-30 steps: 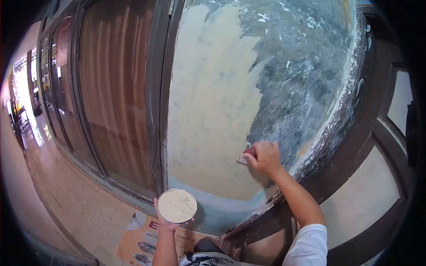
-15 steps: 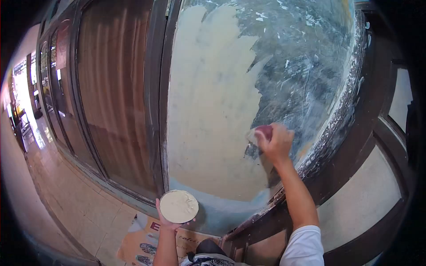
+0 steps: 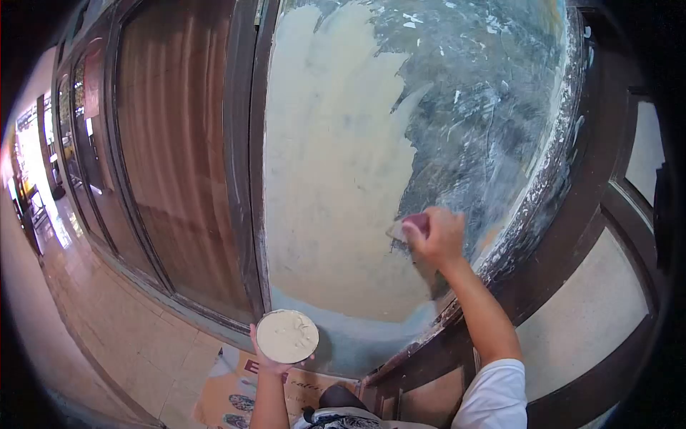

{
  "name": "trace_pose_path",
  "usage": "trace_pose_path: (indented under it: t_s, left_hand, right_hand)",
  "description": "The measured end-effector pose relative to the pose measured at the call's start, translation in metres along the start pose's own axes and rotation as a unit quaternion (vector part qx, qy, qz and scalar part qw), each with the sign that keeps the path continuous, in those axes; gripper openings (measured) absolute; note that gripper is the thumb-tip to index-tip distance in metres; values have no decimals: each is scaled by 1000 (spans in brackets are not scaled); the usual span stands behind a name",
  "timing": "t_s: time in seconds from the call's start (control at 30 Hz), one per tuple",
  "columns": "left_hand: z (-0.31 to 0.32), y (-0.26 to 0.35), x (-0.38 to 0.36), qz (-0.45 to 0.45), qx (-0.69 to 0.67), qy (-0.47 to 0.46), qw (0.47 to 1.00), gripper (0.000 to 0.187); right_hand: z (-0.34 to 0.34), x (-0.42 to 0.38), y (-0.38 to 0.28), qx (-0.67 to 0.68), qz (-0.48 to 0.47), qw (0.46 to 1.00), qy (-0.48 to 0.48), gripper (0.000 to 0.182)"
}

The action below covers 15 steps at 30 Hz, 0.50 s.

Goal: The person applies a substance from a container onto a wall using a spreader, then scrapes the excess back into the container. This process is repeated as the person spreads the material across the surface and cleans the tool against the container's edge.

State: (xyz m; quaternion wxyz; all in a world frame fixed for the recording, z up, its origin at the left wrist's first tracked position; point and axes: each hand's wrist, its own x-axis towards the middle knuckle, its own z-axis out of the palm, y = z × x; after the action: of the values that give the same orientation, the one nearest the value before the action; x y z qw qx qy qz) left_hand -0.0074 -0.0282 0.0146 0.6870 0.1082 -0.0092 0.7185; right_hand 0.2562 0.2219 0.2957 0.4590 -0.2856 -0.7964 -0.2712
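Observation:
My right hand [image 3: 439,238] is closed on a scraper [image 3: 413,227] with a dark red handle, its blade against the wall where pale filler [image 3: 336,179] meets the bare grey-blue surface [image 3: 471,143]. Low in the view, my left hand [image 3: 268,360] holds a round container [image 3: 287,336] from beneath and the side. Cream-coloured paste with an uneven top fills the container. Most of the left fingers are hidden under it.
Left of the wall is a dark-framed window [image 3: 246,143] with a brown curtain [image 3: 179,143] behind it. A dark door with pale panels [image 3: 586,322] stands at the right. Printed cardboard [image 3: 221,390] lies on the tiled floor [image 3: 136,329].
My right hand and the scraper have shifted slightly left and down along the filler's edge. The view has turned a little to the right. My left hand still holds the container.

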Motion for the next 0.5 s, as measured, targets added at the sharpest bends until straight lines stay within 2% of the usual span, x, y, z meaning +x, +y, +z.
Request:
trace_pose_path:
  t_s: [0.03, 0.07, 0.1, 0.17, 0.2, 0.23, 0.3, 0.33, 0.37, 0.43, 0.47, 0.5]
  left_hand:
    - [1, 1, 0, 1, 0, -3, 1000, 108]
    - [2, 0, 0, 8, -2, 2, 1000, 108]
    - [2, 0, 0, 16, -3, 8, 1000, 108]
    - [0, 1, 2, 0, -3, -1, 1000, 107]
    - [-7, 1, 3, 5, 8, 1, 1000, 107]
    - [-8, 0, 3, 10, 18, 4, 1000, 107]
    - [-9, -2, 2, 8, 17, 16, 1000, 108]
    - [-8, -1, 2, 7, 13, 20, 1000, 108]
    - [-7, -1, 2, 5, 9, 24, 1000, 108]
    - [-6, -2, 3, 4, 2, 18, 1000, 108]
    - [-8, -2, 4, -9, -24, -10, 1000, 108]
    - [-9, 0, 4, -24, -48, -36, 998, 108]
  right_hand:
    - [0, -14, -5, 6, -54, 986, -157, 37]
    - [15, -36, 0, -35, -154, 980, -124, 36]
    - [12, -31, 0, -35, -156, 979, -124, 36]
    - [6, -14, 3, -25, -82, 990, -112, 34]
    - [-3, 1, 2, 5, -19, 999, 26, 33]
    - [-4, 7, 7, 5, -19, 1000, 24, 33]
    - [-8, 11, 17, -37, 17, 989, 145, 33]
    - [-16, 5, 6, 12, 11, 999, 34, 33]
    - [-12, -11, 2, 12, 11, 999, 35, 33]
    - [8, -42, 2, -24, -172, 980, -95, 33]
    - [17, -47, 8, -51, -208, 974, -70, 34]
    - [10, -38, 8, -50, -205, 975, -70, 34]
